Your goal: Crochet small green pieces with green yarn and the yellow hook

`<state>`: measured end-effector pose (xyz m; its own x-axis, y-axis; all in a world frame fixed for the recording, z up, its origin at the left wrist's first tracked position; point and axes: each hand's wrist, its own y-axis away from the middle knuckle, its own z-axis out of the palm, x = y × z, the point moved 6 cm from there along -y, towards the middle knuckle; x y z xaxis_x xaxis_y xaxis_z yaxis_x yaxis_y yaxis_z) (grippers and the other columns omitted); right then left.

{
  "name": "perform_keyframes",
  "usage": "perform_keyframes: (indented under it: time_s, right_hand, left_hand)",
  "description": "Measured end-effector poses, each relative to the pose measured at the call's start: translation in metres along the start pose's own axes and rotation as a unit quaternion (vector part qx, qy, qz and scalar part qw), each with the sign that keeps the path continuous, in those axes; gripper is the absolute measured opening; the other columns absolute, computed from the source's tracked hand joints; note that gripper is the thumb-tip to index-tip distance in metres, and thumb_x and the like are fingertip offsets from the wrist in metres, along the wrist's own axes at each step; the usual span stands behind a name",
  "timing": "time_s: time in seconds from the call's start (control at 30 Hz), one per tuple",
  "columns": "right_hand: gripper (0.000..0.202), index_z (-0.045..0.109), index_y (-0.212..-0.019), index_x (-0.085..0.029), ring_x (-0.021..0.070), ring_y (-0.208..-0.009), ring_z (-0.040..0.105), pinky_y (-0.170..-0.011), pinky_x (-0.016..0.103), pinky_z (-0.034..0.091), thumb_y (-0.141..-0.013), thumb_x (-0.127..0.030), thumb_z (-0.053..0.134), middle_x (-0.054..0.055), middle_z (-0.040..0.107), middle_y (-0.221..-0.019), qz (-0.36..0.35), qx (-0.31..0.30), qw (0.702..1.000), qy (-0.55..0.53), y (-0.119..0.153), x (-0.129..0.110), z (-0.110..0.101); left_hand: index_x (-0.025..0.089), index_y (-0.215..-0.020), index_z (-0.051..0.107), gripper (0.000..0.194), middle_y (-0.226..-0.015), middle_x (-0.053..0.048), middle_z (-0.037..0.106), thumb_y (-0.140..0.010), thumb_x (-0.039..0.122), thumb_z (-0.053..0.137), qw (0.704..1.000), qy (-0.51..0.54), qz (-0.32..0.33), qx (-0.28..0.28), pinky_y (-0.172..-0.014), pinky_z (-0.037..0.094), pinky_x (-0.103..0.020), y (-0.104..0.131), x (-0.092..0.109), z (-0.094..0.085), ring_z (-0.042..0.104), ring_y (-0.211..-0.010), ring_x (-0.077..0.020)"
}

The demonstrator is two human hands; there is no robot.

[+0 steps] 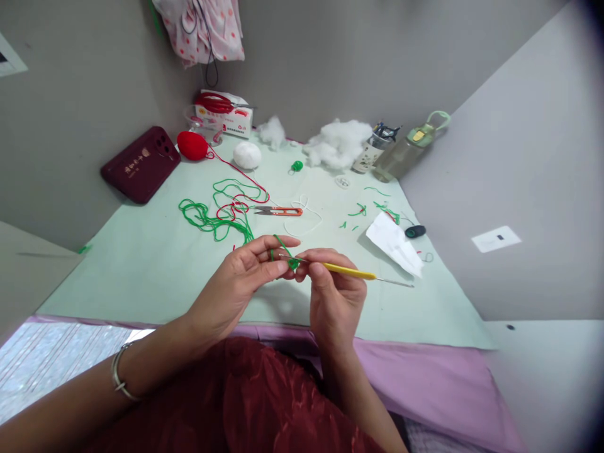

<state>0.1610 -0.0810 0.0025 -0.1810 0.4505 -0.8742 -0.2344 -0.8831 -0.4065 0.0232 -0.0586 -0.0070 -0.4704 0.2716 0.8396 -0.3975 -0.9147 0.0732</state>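
My left hand (240, 274) pinches a small piece of green crochet (293, 263) between thumb and fingers, with green yarn looped round its fingers. A yellow-handled crochet hook (349, 271) is in my right hand (335, 296), gripped like a pencil. The hook's left tip meets the green piece; its other metal end points right. From my left hand the green yarn (198, 217) runs back to a loose tangle on the table. Thread snips (283, 211) with orange handles lie just beyond my hands.
Around the pale green table (141, 277) stand a red yarn ball (192, 146), white yarn ball (246, 155), maroon phone (141, 165), white stuffing (337, 143), pen cup (368, 154) and bottle (408, 151). Yarn scraps and white paper (394, 242) lie at right.
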Motion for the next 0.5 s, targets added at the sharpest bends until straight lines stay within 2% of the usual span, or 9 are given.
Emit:
perform_keyframes:
  time_s: [0.23, 0.4, 0.5]
  right_hand:
    - [0.011, 0.080, -0.098, -0.027, 0.0110, -0.071, 0.068, -0.068, 0.027, 0.057, -0.096, -0.022, 0.071, 0.000, 0.075, -0.091, 0.006, -0.006, 1.000, -0.018, 0.0002, -0.0012, 0.0010]
    - [0.011, 0.080, -0.098, -0.028, 0.0112, -0.071, 0.066, -0.066, 0.028, 0.055, -0.095, -0.021, 0.072, 0.000, 0.074, -0.091, -0.006, 0.006, 1.000, 0.001, 0.0001, -0.0018, -0.0015]
    - [0.012, 0.080, -0.097, -0.028, 0.0105, -0.070, 0.066, -0.064, 0.027, 0.055, -0.094, -0.019, 0.072, -0.001, 0.073, -0.090, -0.025, 0.012, 1.000, 0.014, 0.0004, -0.0039, -0.0019]
  left_hand:
    - [0.024, -0.103, 0.082, 0.012, -0.093, 0.000, 0.080, -0.094, 0.024, 0.075, 1.000, -0.018, 0.020, 0.005, -0.092, 0.050, -0.028, -0.0006, 0.0018, -0.0030, 0.069, -0.089, -0.0143]
    - [0.025, -0.100, 0.083, 0.011, -0.089, 0.000, 0.078, -0.093, 0.025, 0.075, 0.999, -0.032, 0.025, 0.008, -0.090, 0.050, -0.028, -0.0009, 0.0053, -0.0026, 0.068, -0.087, -0.0144]
    - [0.025, -0.104, 0.082, 0.014, -0.092, 0.001, 0.076, -0.090, 0.025, 0.079, 0.999, -0.035, 0.018, 0.031, -0.089, 0.049, -0.026, 0.0000, 0.0050, -0.0060, 0.067, -0.087, -0.0129]
